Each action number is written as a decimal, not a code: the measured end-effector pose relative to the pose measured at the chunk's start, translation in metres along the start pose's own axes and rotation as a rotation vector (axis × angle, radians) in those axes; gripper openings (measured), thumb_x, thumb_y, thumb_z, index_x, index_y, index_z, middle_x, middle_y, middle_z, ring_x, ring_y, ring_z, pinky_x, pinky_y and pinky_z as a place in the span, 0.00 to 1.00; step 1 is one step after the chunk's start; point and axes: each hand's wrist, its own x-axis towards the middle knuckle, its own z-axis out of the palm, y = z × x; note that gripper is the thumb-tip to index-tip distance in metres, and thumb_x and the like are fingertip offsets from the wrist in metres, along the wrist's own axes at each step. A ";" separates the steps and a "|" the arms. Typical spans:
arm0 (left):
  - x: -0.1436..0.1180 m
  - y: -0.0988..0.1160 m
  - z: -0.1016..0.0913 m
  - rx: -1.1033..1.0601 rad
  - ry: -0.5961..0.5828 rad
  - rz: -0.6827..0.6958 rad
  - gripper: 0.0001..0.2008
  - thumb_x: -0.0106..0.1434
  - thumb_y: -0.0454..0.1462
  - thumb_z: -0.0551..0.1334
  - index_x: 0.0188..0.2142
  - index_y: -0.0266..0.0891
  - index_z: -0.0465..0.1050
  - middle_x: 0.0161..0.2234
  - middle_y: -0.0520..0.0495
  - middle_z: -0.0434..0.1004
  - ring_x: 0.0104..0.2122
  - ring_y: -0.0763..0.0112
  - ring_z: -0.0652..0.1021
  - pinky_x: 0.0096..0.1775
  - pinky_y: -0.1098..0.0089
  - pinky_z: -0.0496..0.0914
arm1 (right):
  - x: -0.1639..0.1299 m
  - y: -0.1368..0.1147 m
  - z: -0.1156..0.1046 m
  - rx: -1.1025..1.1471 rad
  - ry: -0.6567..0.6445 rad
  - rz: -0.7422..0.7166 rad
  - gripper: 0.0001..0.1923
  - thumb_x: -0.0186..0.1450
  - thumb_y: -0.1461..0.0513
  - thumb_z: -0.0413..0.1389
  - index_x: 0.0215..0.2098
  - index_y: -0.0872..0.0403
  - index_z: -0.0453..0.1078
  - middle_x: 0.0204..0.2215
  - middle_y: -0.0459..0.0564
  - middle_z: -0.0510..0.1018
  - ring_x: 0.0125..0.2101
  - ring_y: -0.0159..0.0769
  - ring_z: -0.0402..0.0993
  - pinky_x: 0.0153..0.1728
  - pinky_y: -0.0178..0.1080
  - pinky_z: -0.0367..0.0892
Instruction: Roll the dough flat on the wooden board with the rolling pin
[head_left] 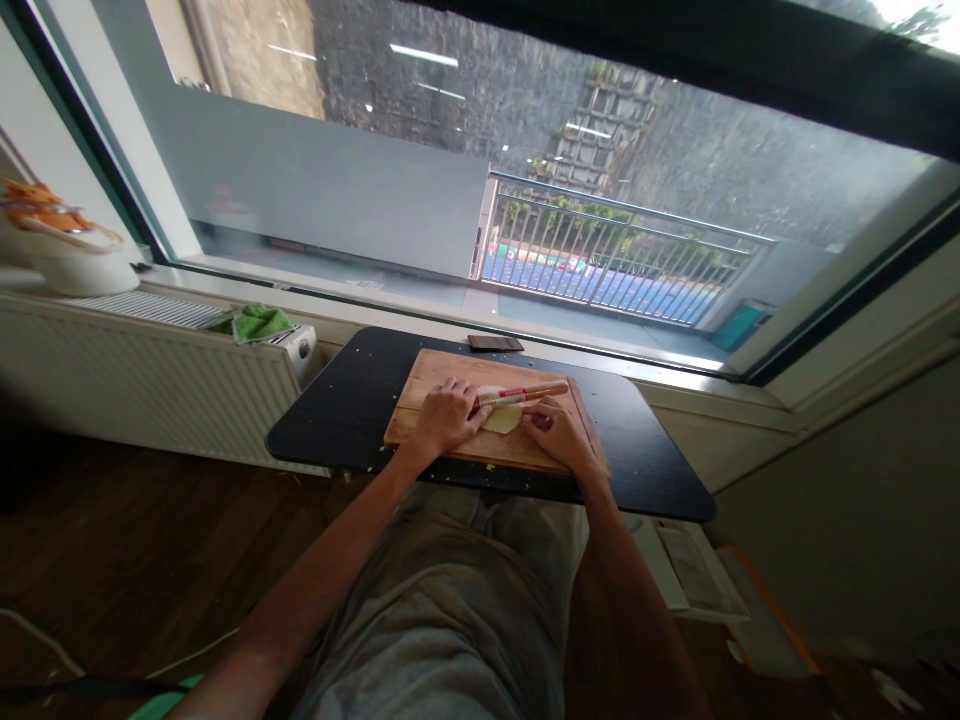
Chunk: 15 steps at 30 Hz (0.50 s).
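A round of pale dough (502,419) lies on a wooden cutting board (421,375). Across the dough's far part rests a wooden rolling pin (551,389) with a red and white label. My left hand (448,415) is closed over the pin's left end, its fingers bent on the wood. At the dough's right edge my right hand (556,430) has its fingers curled, thumb and forefinger pinching the rim. The pin's right end sticks out free beyond the right hand's fingers.
The board sits on a black table (637,430) dotted with small crumbs. A dark phone-like slab (495,343) lies at its back edge, by the window sill. At left stands a white radiator (150,375) with a green cloth (261,322) and a white pot (82,265) on top.
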 end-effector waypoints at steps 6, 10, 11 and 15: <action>0.000 -0.001 0.002 -0.005 -0.004 0.013 0.18 0.78 0.49 0.58 0.50 0.38 0.79 0.50 0.37 0.82 0.52 0.53 0.77 0.52 0.58 0.71 | -0.003 0.005 0.003 0.026 0.006 0.025 0.15 0.65 0.54 0.68 0.48 0.50 0.83 0.43 0.52 0.82 0.39 0.39 0.78 0.41 0.40 0.77; 0.000 -0.001 0.002 -0.001 -0.006 0.006 0.19 0.79 0.49 0.58 0.51 0.38 0.79 0.50 0.36 0.82 0.52 0.53 0.77 0.51 0.58 0.71 | -0.001 0.003 0.001 0.034 -0.023 0.019 0.13 0.67 0.56 0.66 0.48 0.51 0.83 0.43 0.52 0.81 0.36 0.38 0.78 0.41 0.41 0.76; 0.000 -0.001 0.001 0.002 -0.006 0.002 0.19 0.79 0.49 0.58 0.51 0.38 0.79 0.50 0.37 0.81 0.51 0.53 0.78 0.51 0.59 0.71 | -0.001 0.002 0.000 0.031 -0.027 0.013 0.12 0.68 0.58 0.64 0.48 0.51 0.83 0.43 0.52 0.81 0.36 0.37 0.77 0.42 0.41 0.75; 0.000 0.000 0.000 0.015 -0.007 0.004 0.18 0.78 0.49 0.58 0.49 0.38 0.79 0.49 0.37 0.82 0.51 0.53 0.78 0.50 0.59 0.71 | 0.001 0.001 -0.002 0.012 -0.014 -0.003 0.10 0.70 0.61 0.61 0.46 0.51 0.84 0.42 0.51 0.81 0.37 0.38 0.77 0.44 0.42 0.74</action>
